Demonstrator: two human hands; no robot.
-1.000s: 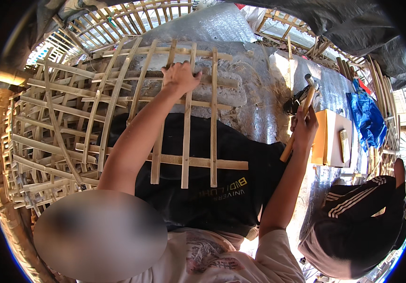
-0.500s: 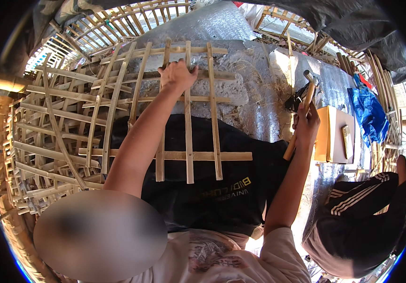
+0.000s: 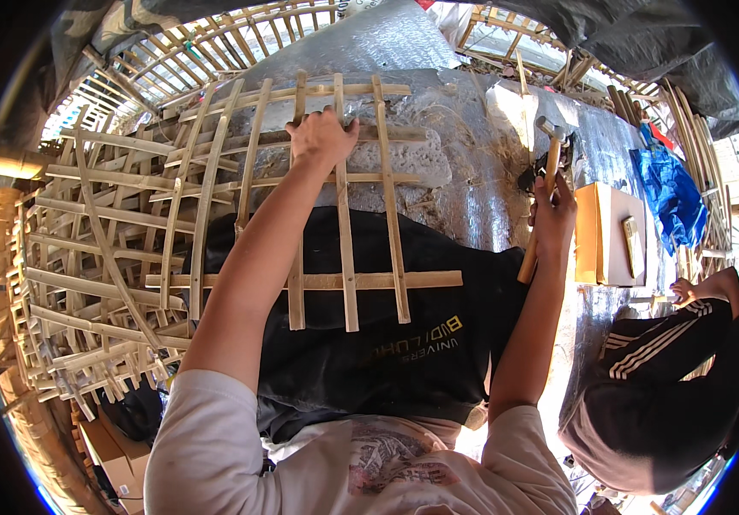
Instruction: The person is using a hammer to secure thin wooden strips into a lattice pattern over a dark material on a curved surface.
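A lattice of crossed bamboo slats (image 3: 348, 215) lies in front of me, its near end over the black cloth on my lap. My left hand (image 3: 322, 139) is closed on it in the upper part, near a crossing, thumb against an upright slat; the fingertips are partly hidden. My right hand (image 3: 553, 210) grips a hammer (image 3: 551, 163) by its wooden handle, right of the lattice. The metal head points up and away from me, apart from the slats.
More bamboo lattices (image 3: 116, 206) are heaped at the left. At the right are a cardboard box (image 3: 614, 223) with a small object on its side, a blue plastic sheet (image 3: 670, 193), and another person in dark clothes (image 3: 657, 421). Silvery sheeting (image 3: 490, 146) covers the ground.
My right hand has shifted slightly and the hammer's head has turned. My left hand keeps its place on the lattice. The other person's hand now shows at the right.
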